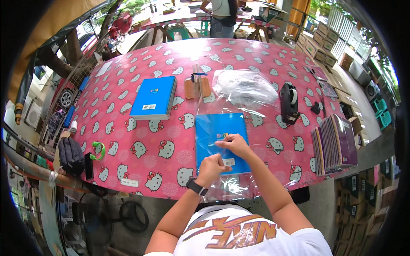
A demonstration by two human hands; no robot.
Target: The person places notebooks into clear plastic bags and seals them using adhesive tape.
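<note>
A blue spiral notebook [208, 135] lies in front of me, with clear plastic film [252, 170] around and over it. The film reaches past its lower edge to the table's near edge. My left hand [211, 168], with a dark watch on the wrist, is over the notebook's lower part beside a white label, its fingers curled closed. Just above it and to the right, my right hand [235, 144] is over the notebook's middle, also closed, fingertips pressed together. Whatever is pinched in either hand is hidden or too fine to make out.
A stack of blue notebooks [154, 98] sits at far left, beside a wooden block [197, 88] and crumpled clear plastic bags [245, 86]. A black tape dispenser [290, 103] and purple spiral notebooks [335, 144] are right. A dark pouch [71, 155] lies left. Someone stands beyond the table.
</note>
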